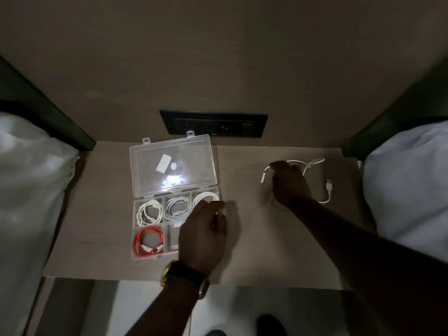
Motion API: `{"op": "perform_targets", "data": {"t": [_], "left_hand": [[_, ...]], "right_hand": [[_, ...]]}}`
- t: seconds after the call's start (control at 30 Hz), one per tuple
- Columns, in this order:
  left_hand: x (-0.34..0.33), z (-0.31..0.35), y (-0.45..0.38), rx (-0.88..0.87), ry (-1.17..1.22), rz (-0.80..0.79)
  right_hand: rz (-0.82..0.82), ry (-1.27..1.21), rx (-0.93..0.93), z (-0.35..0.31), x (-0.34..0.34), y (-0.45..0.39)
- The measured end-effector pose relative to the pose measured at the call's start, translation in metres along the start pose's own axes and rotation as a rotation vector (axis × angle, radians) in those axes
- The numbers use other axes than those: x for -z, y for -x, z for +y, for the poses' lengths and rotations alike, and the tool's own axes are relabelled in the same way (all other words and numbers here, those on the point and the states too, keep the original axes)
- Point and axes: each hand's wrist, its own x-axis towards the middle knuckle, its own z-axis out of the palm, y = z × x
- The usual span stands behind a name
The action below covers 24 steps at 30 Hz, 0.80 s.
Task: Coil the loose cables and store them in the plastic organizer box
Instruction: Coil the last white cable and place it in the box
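The right hand (289,183) is reaching over the loose white cable (312,166), which is lying in an untidy loop on the right part of the table (254,251), well apart from the plastic organizer box (135,238). The fingers are curling down over the left end of the cable, but I cannot tell if they are already closing on it, because the hand is hiding the contact. The left hand (203,236) is hovering over the right edge of the box with the fingers loosely bent; it seems to be holding nothing, though the blur is making this uncertain. The box is standing open with its lid (172,163) leaning back, and three white coils and an orange coil (148,241) are already sitting in separate compartments. To do this step well, I think the person is needing to take the cable near one plug, wind it in even small loops, keep the USB plug (329,185) from dragging, and choose a compartment that is looking free in the lower row.
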Motion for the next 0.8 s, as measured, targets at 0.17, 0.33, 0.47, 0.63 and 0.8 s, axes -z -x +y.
{"op": "perform_targets", "data": {"t": [0.17,0.33,0.47,0.63,0.8], "left_hand": [[-0.051,0.025,-0.012,0.0,0.101,-0.064],[-0.098,0.04,-0.042,0.127,0.115,-0.077],[-0.116,0.051,-0.054,0.317,0.15,-0.343],[-0.094,0.098,-0.043,0.798,1.15,-0.402],[-0.032,0.143,-0.075,0.646,1.851,-0.292]], "right_hand": [[0.014,0.219,0.056,0.016,-0.014,-0.03],[0.078,0.145,0.228,0.033,-0.025,-0.014],[0.091,0.011,0.348,0.039,-0.004,0.009],[0.187,-0.189,0.2,0.048,0.035,0.037],[0.105,-0.306,0.228,0.061,0.074,0.083]]}}
